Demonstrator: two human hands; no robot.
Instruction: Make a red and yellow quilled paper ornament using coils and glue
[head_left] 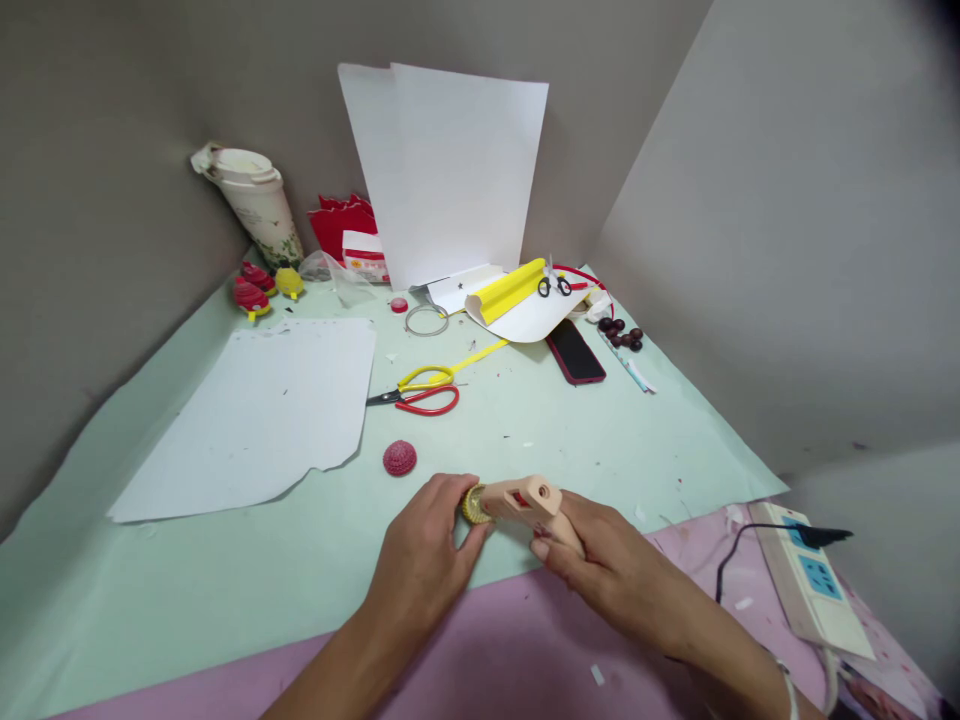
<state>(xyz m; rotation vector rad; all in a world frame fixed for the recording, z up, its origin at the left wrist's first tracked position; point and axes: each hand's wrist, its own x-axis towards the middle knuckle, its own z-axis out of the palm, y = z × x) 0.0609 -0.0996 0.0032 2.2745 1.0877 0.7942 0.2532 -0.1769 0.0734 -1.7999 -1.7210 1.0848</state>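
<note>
My right hand [600, 565] is wrapped round a beige glue gun [525, 498], whose nozzle end points left. At that nozzle sits a small round yellow quilled piece [475, 505]. My left hand [424, 555] pinches this yellow piece with its fingertips, close to the near edge of the pale green sheet [90, 600]. A small red domed quilled piece [400, 457] lies on the sheet just beyond my left hand.
Red-and-yellow scissors [424, 392], a white paper sheet [262, 410], a phone [575, 351], dark beads [621, 332], small black scissors [553, 285], a yellow paper roll [512, 290], a wire ring [426, 319], a cup [259, 205] and upright white paper [450, 170] lie farther back. A power strip [806, 580] sits right.
</note>
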